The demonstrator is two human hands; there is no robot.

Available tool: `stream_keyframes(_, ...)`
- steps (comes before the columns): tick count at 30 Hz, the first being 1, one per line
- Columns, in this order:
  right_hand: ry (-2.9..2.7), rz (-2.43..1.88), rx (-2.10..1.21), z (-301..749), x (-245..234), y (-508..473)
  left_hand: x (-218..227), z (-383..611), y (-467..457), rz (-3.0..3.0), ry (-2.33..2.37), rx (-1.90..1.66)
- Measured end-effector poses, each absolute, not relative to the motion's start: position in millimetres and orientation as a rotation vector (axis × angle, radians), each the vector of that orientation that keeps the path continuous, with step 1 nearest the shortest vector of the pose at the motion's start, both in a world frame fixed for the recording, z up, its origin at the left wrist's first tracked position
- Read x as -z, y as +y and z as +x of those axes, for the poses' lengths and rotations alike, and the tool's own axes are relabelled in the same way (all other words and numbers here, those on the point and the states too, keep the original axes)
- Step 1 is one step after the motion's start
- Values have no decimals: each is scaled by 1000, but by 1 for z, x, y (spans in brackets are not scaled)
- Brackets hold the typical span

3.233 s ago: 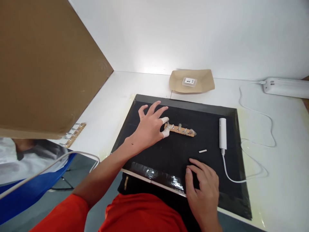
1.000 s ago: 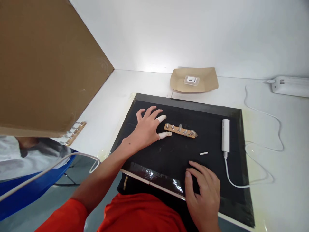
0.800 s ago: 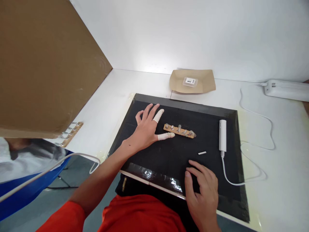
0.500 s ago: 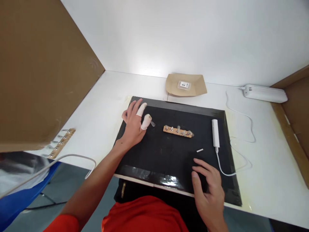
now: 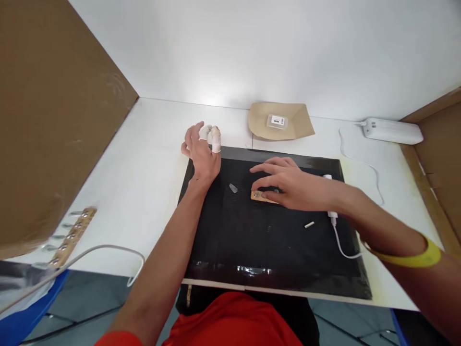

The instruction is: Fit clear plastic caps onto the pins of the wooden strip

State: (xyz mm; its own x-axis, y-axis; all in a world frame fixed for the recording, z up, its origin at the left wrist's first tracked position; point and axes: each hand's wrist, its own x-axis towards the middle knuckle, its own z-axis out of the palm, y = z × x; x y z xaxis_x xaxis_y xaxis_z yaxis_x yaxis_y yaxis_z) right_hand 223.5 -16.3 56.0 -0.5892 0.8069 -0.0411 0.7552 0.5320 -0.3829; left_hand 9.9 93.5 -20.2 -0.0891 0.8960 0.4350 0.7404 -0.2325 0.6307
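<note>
A small wooden strip (image 5: 257,195) with metal studs lies on the black mat (image 5: 270,250). My right hand (image 5: 288,185) lies over it with fingers stretched out, fingertips touching the strip and covering most of it. My left hand (image 5: 201,151) hovers at the mat's far left corner. White finger cots cover its thumb and index finger, the fingers are loosely apart, and nothing shows in them. A tiny clear piece (image 5: 233,188) lies on the mat between the two hands.
A short white stick (image 5: 309,224) and a white device (image 5: 331,214) with cable (image 5: 374,178) lie at the mat's right. Farther back are a kraft paper tray (image 5: 298,126) and a power strip (image 5: 392,130). Cardboard panels (image 5: 54,120) stand at the sides. A second studded strip (image 5: 70,235) lies left.
My right hand moved from the mat's near edge onto the wooden strip. My left hand pulled back from the strip to the far left corner; the clear piece now lies on the mat.
</note>
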Motion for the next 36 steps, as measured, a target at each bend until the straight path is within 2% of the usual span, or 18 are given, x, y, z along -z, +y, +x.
stream_keyframes(5, -2854, -1217, -690, 222, -54, 29, 15, 6, 89, 1930, 1779, -1199)
stream_keyframes(15, -2902, -1211, -1128, 211, -46, 47, 21, 7, 93, 1902, 1792, -1192)
stream_keyframes(21, -2908, -1226, -1145, 208, -46, 54, 16, 7, 93, 1896, 1820, -1053)
stream_keyframes(27, -2950, -1220, -1330, 205, -58, 56, 16, 10, 92, 1876, 1834, -1095)
stream_keyframes(36, -2928, -1351, -1306, 202, -58, 52, 16, 10, 93, 1877, 1810, -1079)
